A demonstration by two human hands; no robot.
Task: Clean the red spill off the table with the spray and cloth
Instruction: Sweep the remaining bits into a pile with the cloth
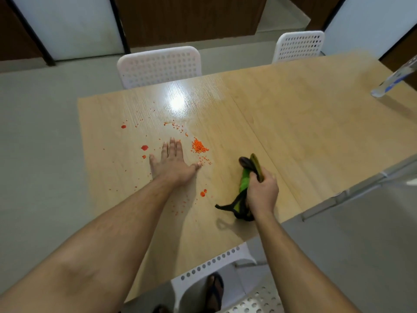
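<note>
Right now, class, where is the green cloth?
In the head view, the green cloth is bunched in the right hand, just above the table, right of the red spill.

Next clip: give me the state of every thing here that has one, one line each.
Left hand: flat, fingers spread on the light wooden table.
Right hand: grip closed round the green and black cloth.
Red spill of droplets and grains: uncleaned, scattered.
Clear spray bottle: far right, untouched.

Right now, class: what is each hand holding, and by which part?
The right hand grips the green and black cloth bunched around its middle, both ends hanging free. The left hand holds nothing; it lies flat on the table.
</note>
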